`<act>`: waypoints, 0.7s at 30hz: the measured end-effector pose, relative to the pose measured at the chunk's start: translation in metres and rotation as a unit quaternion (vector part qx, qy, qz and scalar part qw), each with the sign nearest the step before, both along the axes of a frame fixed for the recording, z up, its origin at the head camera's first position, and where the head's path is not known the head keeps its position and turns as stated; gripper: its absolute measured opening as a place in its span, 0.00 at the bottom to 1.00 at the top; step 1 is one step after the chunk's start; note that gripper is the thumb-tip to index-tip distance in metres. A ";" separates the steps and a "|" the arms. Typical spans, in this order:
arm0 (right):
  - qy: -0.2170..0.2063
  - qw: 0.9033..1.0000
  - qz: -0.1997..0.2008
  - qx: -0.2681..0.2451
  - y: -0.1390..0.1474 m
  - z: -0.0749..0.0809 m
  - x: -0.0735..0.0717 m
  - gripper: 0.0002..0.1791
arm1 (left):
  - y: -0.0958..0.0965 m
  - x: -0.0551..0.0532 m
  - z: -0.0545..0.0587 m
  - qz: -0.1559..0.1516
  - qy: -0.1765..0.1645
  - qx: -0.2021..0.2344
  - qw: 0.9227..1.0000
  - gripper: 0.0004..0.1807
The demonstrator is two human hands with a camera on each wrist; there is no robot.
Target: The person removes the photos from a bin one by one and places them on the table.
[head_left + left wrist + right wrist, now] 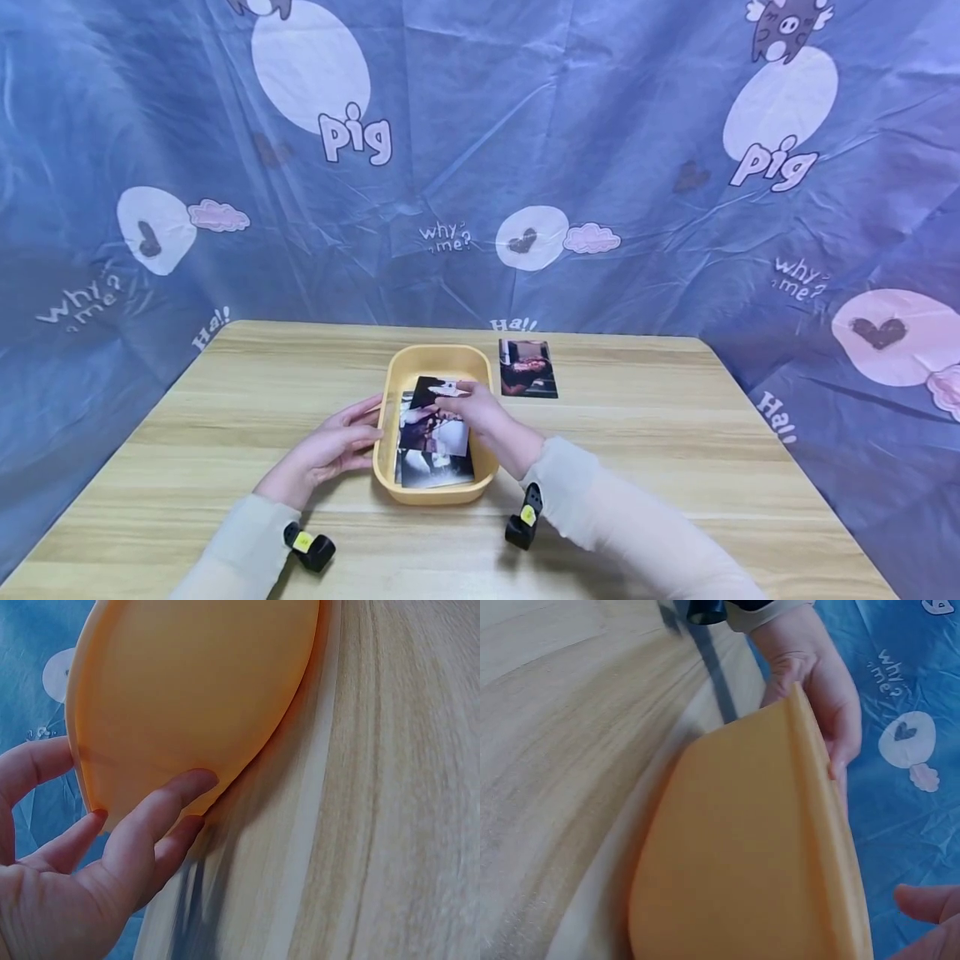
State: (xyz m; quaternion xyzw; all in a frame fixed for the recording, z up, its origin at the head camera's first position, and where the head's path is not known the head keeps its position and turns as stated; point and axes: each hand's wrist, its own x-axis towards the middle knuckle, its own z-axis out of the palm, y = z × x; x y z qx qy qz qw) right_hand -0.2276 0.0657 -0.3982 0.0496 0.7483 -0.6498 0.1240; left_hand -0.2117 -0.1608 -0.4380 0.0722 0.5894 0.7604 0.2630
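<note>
A yellow plastic tray (438, 497) stands on the table with several photos in it. My left hand (337, 450) rests against the outside of its left wall, fingertips spread on the plastic in the left wrist view. Over the tray, my right hand (483, 412) points down at the uppermost photo (433, 429), its fingertips overlapping that photo's top part. Seen from the right wrist, those fingers (922, 902) are above the rim with nothing visible between them. Beneath the uppermost photo lies a black-and-white photo (435, 473), partly covered.
Another photo (528, 368) lies on the wooden table (637, 417) just beyond the tray's back right corner. Behind the table hangs a blue printed curtain (450, 167). Black wrist cameras are strapped at both sleeves, close above the tabletop.
</note>
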 end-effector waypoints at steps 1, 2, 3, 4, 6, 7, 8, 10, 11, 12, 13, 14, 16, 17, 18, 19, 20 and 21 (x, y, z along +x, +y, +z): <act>0.003 1.000 -0.007 0.006 -0.001 -0.001 0.000 0.36 | 0.000 0.000 0.000 0.001 -0.001 -0.001 1.000 0.42; 0.005 1.000 -0.012 0.004 -0.002 -0.003 0.000 0.36 | 0.000 0.000 0.001 0.000 0.001 0.000 1.000 0.42; 0.004 1.000 -0.020 0.000 -0.003 -0.004 0.000 0.37 | -0.001 0.000 0.001 0.001 -0.001 -0.001 1.000 0.42; 0.004 1.000 -0.029 -0.001 -0.005 -0.005 0.000 0.38 | -0.001 0.000 0.001 0.000 -0.001 -0.002 1.000 0.42; 0.007 0.999 -0.046 0.007 -0.008 -0.008 -0.001 0.41 | 0.000 0.000 0.002 0.001 -0.003 -0.003 1.000 0.42; 0.006 0.999 -0.051 0.008 -0.009 -0.009 -0.002 0.42 | 0.000 0.000 0.002 0.003 -0.005 -0.004 1.000 0.42; 0.005 0.998 -0.055 0.007 -0.010 -0.011 -0.002 0.44 | 0.000 -0.001 0.002 0.002 -0.005 -0.003 1.000 0.42; 0.004 0.998 -0.060 0.019 -0.012 -0.014 -0.002 0.46 | 0.000 -0.001 0.002 0.006 -0.009 -0.004 1.000 0.42; 0.006 0.998 -0.059 0.023 -0.012 -0.015 -0.003 0.45 | 0.000 -0.001 0.002 0.007 -0.009 -0.003 1.000 0.42; 0.003 0.998 -0.058 0.024 -0.012 -0.016 -0.003 0.45 | 0.000 -0.002 0.002 0.006 -0.009 -0.002 1.000 0.42; -0.002 0.998 -0.057 0.025 -0.013 -0.017 -0.003 0.44 | 0.000 -0.002 0.002 0.006 -0.008 -0.003 1.000 0.42; -0.004 0.998 -0.057 0.028 -0.013 -0.018 -0.003 0.44 | 0.000 -0.002 0.002 0.006 -0.007 -0.003 1.000 0.42; -0.015 0.998 -0.058 0.025 -0.014 -0.021 -0.003 0.44 | 0.000 -0.002 0.002 0.006 -0.004 -0.006 1.000 0.42; -0.020 0.998 -0.059 0.026 -0.014 -0.022 -0.003 0.44 | 0.000 -0.002 0.002 0.006 -0.002 -0.008 1.000 0.42; -0.024 0.997 -0.060 0.029 -0.015 -0.023 -0.003 0.44 | -0.001 -0.002 0.002 0.004 -0.002 -0.009 1.000 0.42; -0.023 0.997 -0.060 0.034 -0.015 -0.024 -0.003 0.42 | -0.001 -0.001 0.002 0.005 -0.003 -0.010 1.000 0.42; -0.017 0.997 -0.062 0.041 -0.016 -0.026 -0.004 0.40 | -0.001 -0.001 0.002 0.005 -0.003 -0.011 1.000 0.42; -0.008 0.997 -0.065 0.047 -0.016 -0.027 -0.005 0.37 | -0.001 -0.001 0.001 0.006 -0.004 -0.013 1.000 0.42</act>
